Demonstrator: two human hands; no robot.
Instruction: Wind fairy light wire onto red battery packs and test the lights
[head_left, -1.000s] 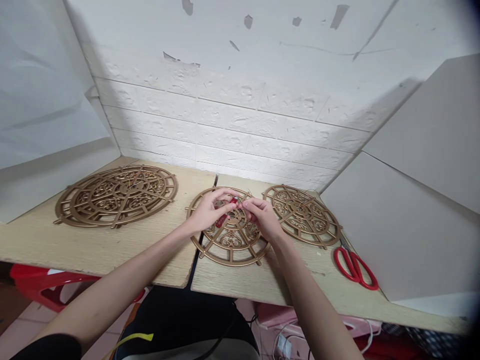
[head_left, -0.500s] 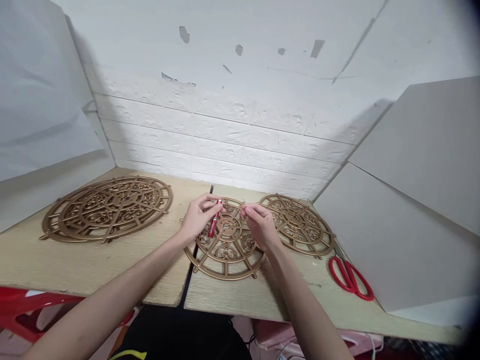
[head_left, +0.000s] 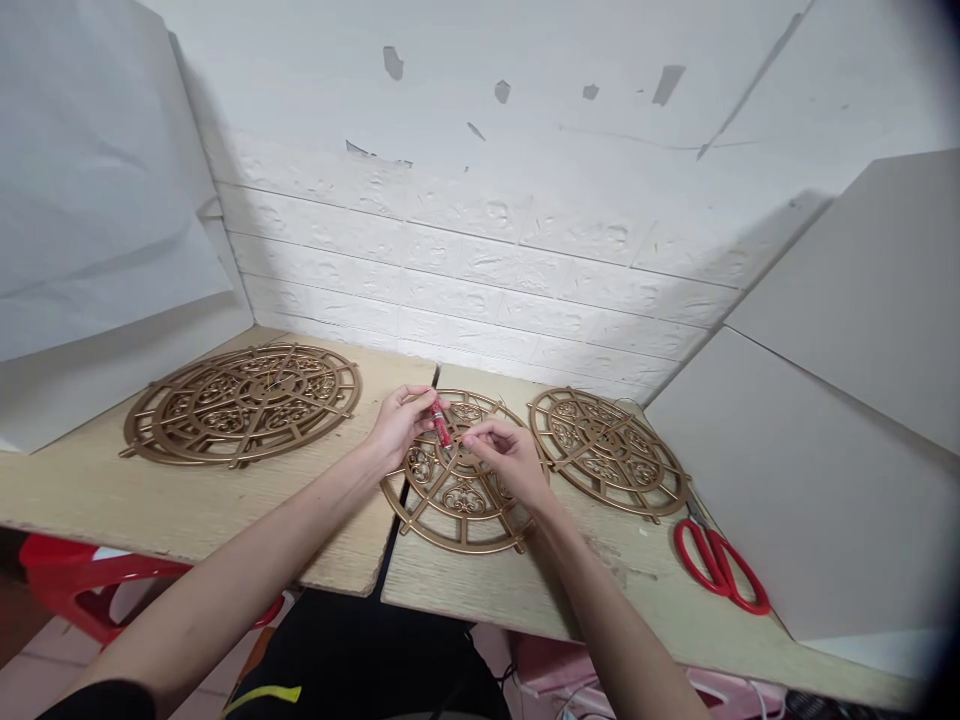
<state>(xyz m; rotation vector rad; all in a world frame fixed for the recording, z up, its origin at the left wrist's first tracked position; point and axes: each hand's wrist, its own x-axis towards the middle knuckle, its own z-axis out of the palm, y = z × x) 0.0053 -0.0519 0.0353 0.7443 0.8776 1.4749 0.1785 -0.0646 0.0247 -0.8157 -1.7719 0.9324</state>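
Note:
A small red tube point(head_left: 441, 426) is pinched in my left hand point(head_left: 403, 425), its lower end slanting toward the right. My right hand point(head_left: 510, 455) is closed just beside the tube's lower end, with fingertips pressed together; whatever they hold is too small to make out. Both hands are over the middle gold openwork disc point(head_left: 465, 546), which lies on the table and spans the dark gap between two boards. Thin wire shows near the disc's upper right.
Gold discs are stacked on the left point(head_left: 240, 460), and others lie at the right point(head_left: 604, 490) with thin wire on top. Red-handled scissors point(head_left: 720, 570) rest by the right panel point(head_left: 810, 500). A white brick-pattern wall point(head_left: 480, 270) stands behind the table point(head_left: 322, 530).
The red tube has tilted, so its lower end now points right instead of left. My right hand has come lower and nearer to it. The camera view has shifted slightly left.

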